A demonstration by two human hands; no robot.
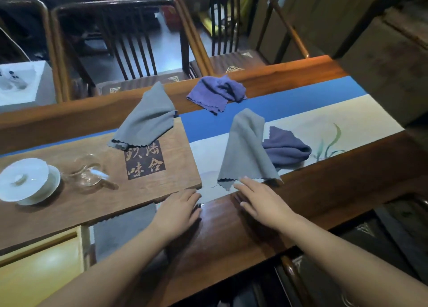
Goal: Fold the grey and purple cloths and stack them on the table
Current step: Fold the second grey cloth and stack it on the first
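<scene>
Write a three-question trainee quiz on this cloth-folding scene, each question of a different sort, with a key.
1. True or false: the right hand grips the near grey cloth.
2. Multiple choice: the far grey cloth lies partly on
A. the wooden tea tray
B. a chair seat
C. the white lidded cup
3. Fill in: the near purple cloth lies crumpled right behind the near ____ cloth.

Key
1. False. Its fingers are straight, the tips at the cloth's near edge; the left hand also lies flat, on the table edge.
2. A
3. grey. The far purple cloth lies apart, near the table's far edge.
</scene>
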